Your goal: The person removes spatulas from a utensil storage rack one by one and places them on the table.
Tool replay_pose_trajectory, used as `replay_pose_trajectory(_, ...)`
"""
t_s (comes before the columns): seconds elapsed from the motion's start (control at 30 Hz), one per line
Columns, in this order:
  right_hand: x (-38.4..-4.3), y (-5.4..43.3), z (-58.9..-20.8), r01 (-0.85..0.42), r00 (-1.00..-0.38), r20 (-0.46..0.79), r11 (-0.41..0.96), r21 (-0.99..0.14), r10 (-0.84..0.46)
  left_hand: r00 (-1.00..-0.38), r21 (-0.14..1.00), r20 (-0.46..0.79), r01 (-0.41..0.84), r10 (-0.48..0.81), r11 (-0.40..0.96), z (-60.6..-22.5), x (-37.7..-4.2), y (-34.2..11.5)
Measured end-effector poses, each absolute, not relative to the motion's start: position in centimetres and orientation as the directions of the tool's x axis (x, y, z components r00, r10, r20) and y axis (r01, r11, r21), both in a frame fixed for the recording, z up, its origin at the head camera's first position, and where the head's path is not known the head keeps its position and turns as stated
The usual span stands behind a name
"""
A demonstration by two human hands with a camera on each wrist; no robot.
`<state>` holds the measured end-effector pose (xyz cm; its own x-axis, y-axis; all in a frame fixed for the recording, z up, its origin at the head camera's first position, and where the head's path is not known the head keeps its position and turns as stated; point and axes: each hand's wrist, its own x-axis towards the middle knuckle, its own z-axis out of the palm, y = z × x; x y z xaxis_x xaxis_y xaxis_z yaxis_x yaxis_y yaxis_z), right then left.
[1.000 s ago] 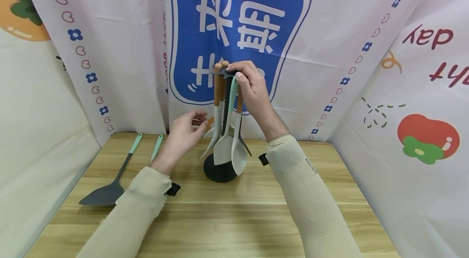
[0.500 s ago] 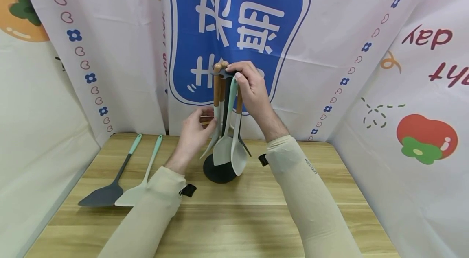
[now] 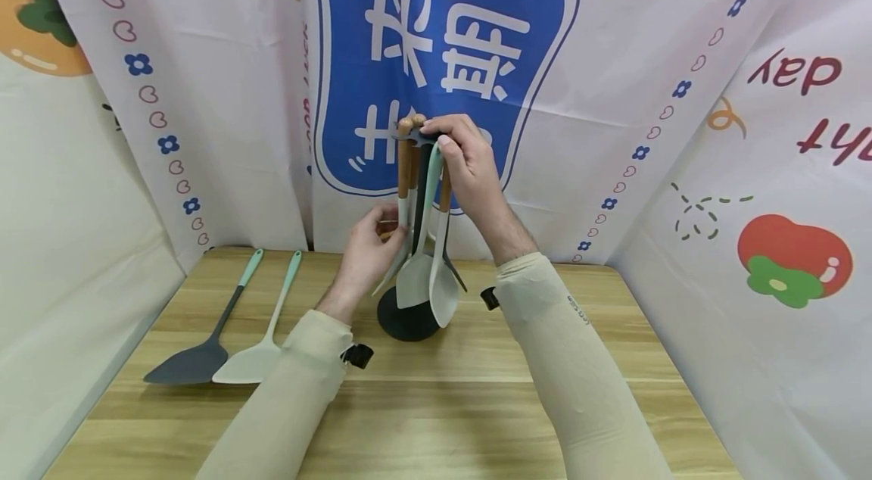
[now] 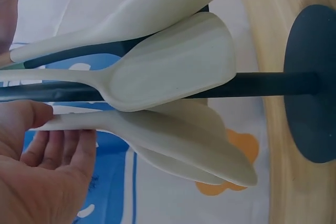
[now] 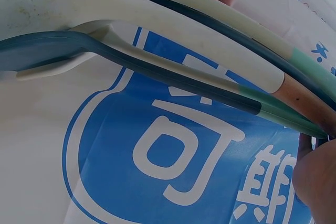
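A black utensil stand (image 3: pixel 409 322), with several kitchen utensils hanging from it, stands upright on the table. My right hand (image 3: pixel 470 162) grips the top of the stand, fingers over its hub and thumb by a mint handle. With thumb and fingers, my left hand (image 4: pixel 47 166) pinches the white neck of a wooden-handled utensil (image 4: pixel 178 140) on the stand's left side; its head shows edge-on, so its exact kind is unclear. Beside it hang a mint-handled white spatula (image 3: pixel 414 282) and a wooden-handled white spoon (image 3: pixel 445 294). Dark utensils (image 5: pixel 178 80) hang behind, partly hidden.
On the wooden table (image 3: pixel 545 389), a grey turner (image 3: pixel 194 363) and a white turner (image 3: pixel 248 363), both mint-handled, lie side by side at left. A printed cloth (image 3: pixel 579 86) hangs close behind the stand, with cloth walls on both sides.
My left hand has moved right to the stand and taken hold of the wooden-handled utensil's neck, uncovering the white turner on the table. My right hand stays on top of the stand.
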<state>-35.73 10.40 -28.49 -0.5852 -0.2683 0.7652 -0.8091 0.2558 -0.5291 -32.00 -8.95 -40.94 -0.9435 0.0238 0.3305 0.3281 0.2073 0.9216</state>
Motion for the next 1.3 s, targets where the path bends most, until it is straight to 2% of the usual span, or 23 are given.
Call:
replay_pose_trajectory(0.27,-35.9,10.4,-28.6,-0.808,-0.586,0.766,0.257,-0.530,-0.264,-0.939,0.922,0.342,0.343,0.041,0.181,-41.5,-32.2,-9.3)
replay_pose_trajectory(0.57,-35.8,10.3,-28.6,-0.824,-0.564,0.782,0.249,-0.510,-0.264,-0.933,0.905,0.357,0.356,0.038,0.235,-41.3,-31.9,-9.8)
replay_pose_trajectory(0.83,-35.9,10.3,-28.7,-0.827,-0.559,0.786,0.246,-0.506,-0.264,-0.931,0.904,0.363,0.363,0.044,0.224,-41.0,-31.7,-10.3)
replay_pose_trajectory(1.3,-35.9,10.3,-28.7,-0.827,-0.559,0.787,0.243,-0.507,-0.261,-0.940,0.916,0.340,0.339,0.030,0.215,-40.2,-31.4,-11.8)
